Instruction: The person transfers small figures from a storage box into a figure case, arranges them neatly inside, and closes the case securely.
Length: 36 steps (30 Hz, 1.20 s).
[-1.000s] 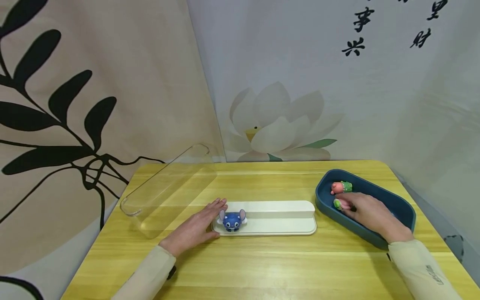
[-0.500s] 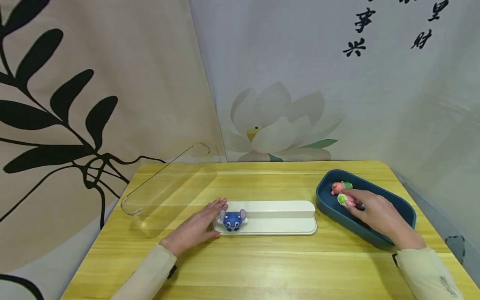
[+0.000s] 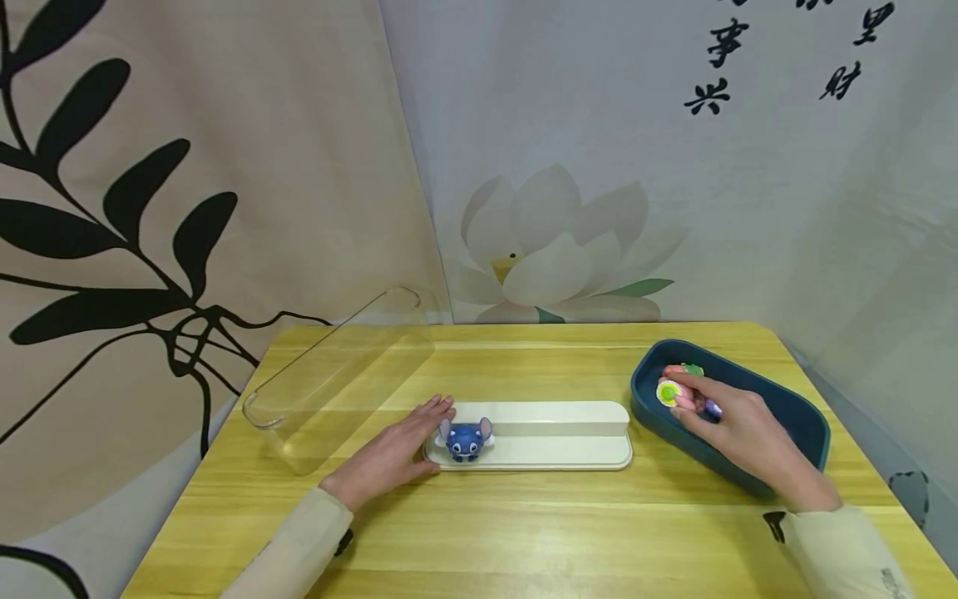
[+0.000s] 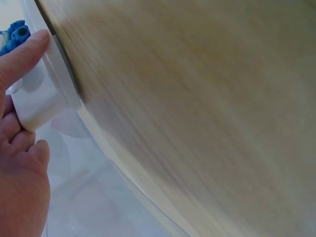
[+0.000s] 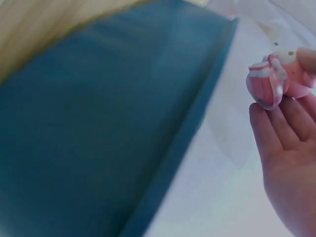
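Printed cloth hangings (image 3: pixel 299 125) with dark leaves, a pale lotus and black lettering rise behind a wooden table (image 3: pixel 524 532). On the table's left is a clear cover (image 3: pixel 340 383); near the middle lies a long white base (image 3: pixel 557 449), a blue toy (image 3: pixel 465 441) with big ears at its left end. The left hand (image 3: pixel 385 462) rests against that same end, fingers stretched out, thumb apart from them at the front corner. The right hand (image 3: pixel 744 428) pinches a pink toy (image 3: pixel 669 393) with a round yellow-and-green part between thumb and fingers, above the left part of a dark blue tray (image 3: pixel 801 424); how high cannot be told. Behind it, partly hidden, a pink-and-green toy (image 3: pixel 694 369) lies in the tray.
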Motion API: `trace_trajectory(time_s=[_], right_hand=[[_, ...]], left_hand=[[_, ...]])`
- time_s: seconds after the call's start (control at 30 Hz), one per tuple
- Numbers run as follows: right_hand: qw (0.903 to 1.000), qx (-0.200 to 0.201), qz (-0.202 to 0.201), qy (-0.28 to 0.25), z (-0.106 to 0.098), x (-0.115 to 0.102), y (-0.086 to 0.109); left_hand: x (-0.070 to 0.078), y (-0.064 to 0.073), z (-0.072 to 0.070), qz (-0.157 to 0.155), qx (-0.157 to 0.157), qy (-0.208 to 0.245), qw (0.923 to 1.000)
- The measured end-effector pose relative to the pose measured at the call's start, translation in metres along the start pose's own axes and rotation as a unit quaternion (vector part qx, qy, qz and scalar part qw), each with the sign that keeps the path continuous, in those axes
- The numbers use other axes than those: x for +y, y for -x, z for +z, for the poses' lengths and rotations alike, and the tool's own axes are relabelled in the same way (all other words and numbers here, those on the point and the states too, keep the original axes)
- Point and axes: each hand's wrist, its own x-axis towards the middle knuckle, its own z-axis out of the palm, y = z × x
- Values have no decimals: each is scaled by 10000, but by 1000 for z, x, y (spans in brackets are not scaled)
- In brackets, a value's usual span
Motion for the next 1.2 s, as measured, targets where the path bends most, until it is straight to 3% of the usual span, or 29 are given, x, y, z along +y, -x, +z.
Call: trace_trajectory(time_s=[0.2, 0.43, 0.7, 1.07, 1.2], right_hand=[[9980, 212, -56, -593, 5, -20, -4], [9900, 14, 191, -1397, 10, -36, -9], [9687, -74, 244, -2471, 19, -47, -14], [9266, -255, -16, -3752, 33, -65, -24], [9274, -306, -33, -3729, 39, -71, -28]], left_hand=[[-1, 0, 1, -60, 4, 3, 10000], [-2, 0, 2, -105, 13, 71, 9999], [-1, 0, 2, -174, -20, 108, 9998], [-1, -1, 2, -187, -9, 48, 9998], [-1, -2, 2, -216, -24, 68, 9997]])
